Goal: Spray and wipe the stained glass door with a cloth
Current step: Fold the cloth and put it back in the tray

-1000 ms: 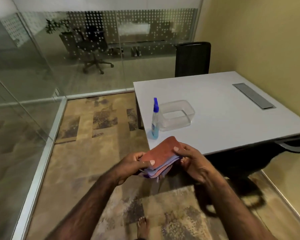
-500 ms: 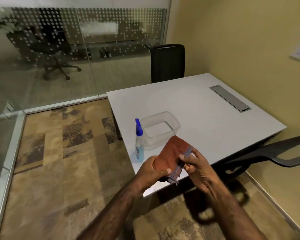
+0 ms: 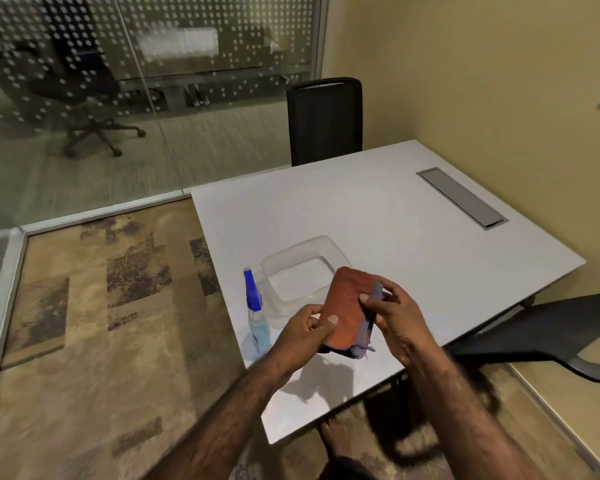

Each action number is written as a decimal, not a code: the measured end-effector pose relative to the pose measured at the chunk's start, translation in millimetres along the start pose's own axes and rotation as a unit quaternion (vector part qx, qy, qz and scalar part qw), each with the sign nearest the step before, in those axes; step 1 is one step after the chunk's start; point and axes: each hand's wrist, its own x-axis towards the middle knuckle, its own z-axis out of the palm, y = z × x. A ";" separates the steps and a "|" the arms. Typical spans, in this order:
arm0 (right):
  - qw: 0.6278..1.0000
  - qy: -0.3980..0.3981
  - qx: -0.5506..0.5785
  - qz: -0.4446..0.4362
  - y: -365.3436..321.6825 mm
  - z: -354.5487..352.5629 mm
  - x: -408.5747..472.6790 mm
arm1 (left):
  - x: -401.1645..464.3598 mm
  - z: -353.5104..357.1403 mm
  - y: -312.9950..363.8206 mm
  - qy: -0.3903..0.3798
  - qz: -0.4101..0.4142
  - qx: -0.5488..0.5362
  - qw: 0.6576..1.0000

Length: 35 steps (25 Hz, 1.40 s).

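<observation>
A folded rust-red cloth [image 3: 347, 306] with a purple-blue underside is held upright over the white table [image 3: 395, 237]. My left hand [image 3: 305, 332] grips its left edge, thumb on the front. My right hand [image 3: 394, 315] pinches the right edge between thumb and fingers. A spray bottle [image 3: 257, 315] with a blue nozzle and pale blue liquid stands on the table just left of my left hand. Glass walls [image 3: 153, 98] with a dotted frosted band run along the back and left side.
A clear plastic tub [image 3: 303, 265] sits on the table behind the cloth. A black chair [image 3: 326, 119] stands at the table's far side, another dark chair [image 3: 551, 334] at the right. A grey cable hatch [image 3: 461, 197] is set in the tabletop. Patterned carpet [image 3: 101, 306] covers the floor.
The view has swung right and closer to the table. Both hands brought the cloth over the table and turned it from lying flat to standing upright.
</observation>
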 end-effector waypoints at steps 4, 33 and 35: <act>0.999 -0.027 0.002 0.019 -20.9 9.5 68.9 | 55.7 0.0 19.7 0.047 -0.006 0.012 0.999; 0.671 -0.218 -0.656 -0.267 22.3 43.0 305.0 | 267.5 6.0 -1.8 0.297 -0.228 0.123 0.919; 0.654 -0.218 -0.667 -0.283 28.4 41.6 305.0 | 268.7 4.9 -5.8 0.281 -0.234 0.147 0.919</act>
